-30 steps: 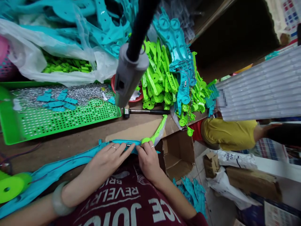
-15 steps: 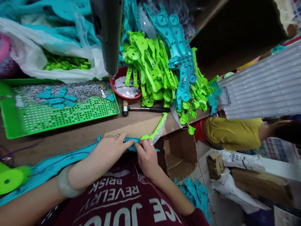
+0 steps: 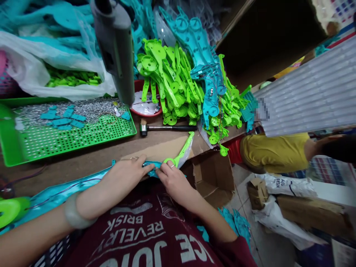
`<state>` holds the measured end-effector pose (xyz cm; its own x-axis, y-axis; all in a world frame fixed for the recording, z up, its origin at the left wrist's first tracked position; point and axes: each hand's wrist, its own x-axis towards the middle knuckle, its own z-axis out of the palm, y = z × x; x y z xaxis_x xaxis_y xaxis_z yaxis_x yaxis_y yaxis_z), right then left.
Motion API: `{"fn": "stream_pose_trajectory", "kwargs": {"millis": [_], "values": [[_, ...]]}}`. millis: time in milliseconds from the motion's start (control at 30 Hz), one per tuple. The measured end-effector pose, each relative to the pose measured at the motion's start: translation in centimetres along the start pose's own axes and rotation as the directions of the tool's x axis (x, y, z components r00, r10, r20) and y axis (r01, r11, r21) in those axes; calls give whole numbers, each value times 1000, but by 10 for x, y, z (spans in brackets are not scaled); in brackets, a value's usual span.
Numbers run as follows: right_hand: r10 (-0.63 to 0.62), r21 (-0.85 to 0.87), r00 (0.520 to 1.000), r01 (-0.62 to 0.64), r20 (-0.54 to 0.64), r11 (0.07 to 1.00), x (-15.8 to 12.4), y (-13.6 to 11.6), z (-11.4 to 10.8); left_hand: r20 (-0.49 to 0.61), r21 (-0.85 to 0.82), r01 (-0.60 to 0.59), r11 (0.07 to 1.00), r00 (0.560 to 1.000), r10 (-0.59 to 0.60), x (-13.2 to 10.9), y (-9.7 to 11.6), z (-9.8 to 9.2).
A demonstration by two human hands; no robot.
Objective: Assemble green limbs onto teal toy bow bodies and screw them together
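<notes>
A long teal plastic shell (image 3: 65,191) lies along the near edge of the bench, with a thin wire on it. My left hand (image 3: 129,178) is closed over its right end, thumb and forefinger at the edge. At the same end, my right hand (image 3: 176,181) has its fingertips pinched close to my left thumb. Anything small between those fingertips is hidden. Just beyond my right fingers lies a lime-green plastic arm piece (image 3: 183,151) with a translucent edge, on a piece of cardboard (image 3: 155,148).
A hammer (image 3: 167,128) lies behind the cardboard. A green tray (image 3: 105,137) holds screws and teal pieces; a red bowl (image 3: 147,113) holds white pieces. A dark power screwdriver (image 3: 118,59) hangs above. Green parts (image 3: 175,89) are heaped behind. A cardboard box (image 3: 213,178) stands below right.
The view has shifted slightly, so the bench things appear farther left. My right wrist has turned a little, and both hands stay at the shell's end. The hanging screwdriver appears farther left and lower.
</notes>
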<state>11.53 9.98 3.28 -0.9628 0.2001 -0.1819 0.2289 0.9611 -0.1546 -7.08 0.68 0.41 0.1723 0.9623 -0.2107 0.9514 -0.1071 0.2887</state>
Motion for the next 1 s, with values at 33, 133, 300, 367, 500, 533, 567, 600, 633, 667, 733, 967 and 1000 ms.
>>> {"fn": "stream_pose_trajectory", "kwargs": {"millis": [33,133,300,367,500,533,567,600,633,667,733,967,1000], "values": [[-41,-5,999,41,14,999,1,1,-3,-3,12,6,1000,1000,-6,-1,1,0],[-133,-22,989,134,58,991,5,4,-6,-30,-6,24,1000,999,-24,-4,4,4],[-113,-43,992,115,53,992,10,8,-2,-22,12,36,999,999,-35,-1,3,10],[-119,-73,993,119,11,990,7,11,-2,-13,-17,23,1000,1000,-23,3,4,10],[-143,-172,982,121,-122,978,3,27,7,-74,-23,18,1000,997,-20,15,11,9],[-139,-181,977,110,-160,977,3,32,11,-98,-5,30,1000,995,-30,18,12,9],[-133,-172,973,101,-188,980,2,36,14,-120,12,42,999,992,-41,20,14,10],[-125,-150,971,95,-206,984,1,40,16,-137,22,50,998,989,-46,22,15,11],[-118,-121,970,93,-214,988,-2,41,18,-150,26,55,998,987,-51,23,15,13],[-113,-95,969,95,-218,991,-5,42,20,-158,24,58,998,986,-54,22,16,15],[-114,-65,967,102,-228,993,-13,40,22,-164,8,60,998,985,-58,20,14,19],[-73,-63,949,57,-306,996,-20,29,41,16,-75,7,997,1000,-6,24,-5,16],[-85,-73,943,65,-322,995,-19,30,45,43,-72,10,997,999,-7,26,-5,15]]}}
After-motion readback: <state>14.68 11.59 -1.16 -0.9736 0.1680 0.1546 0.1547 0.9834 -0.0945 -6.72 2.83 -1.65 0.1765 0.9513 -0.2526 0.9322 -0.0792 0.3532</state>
